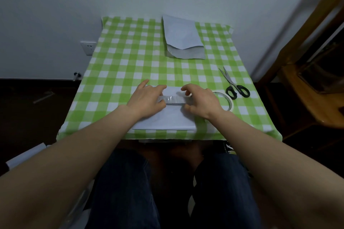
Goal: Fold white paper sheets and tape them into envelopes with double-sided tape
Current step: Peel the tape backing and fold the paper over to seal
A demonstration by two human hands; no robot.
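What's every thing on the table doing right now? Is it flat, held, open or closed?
paper sheet: flat on the tablecloth, under both hands.
tape strip: stretched across the sheet between the hands.
left hand: presses one end of the strip.
right hand: pinches the other end.
tape roll: lying flat beside the right hand.
scissors: lying flat, blades almost closed, untouched.
envelope pile: stacked at the far edge.
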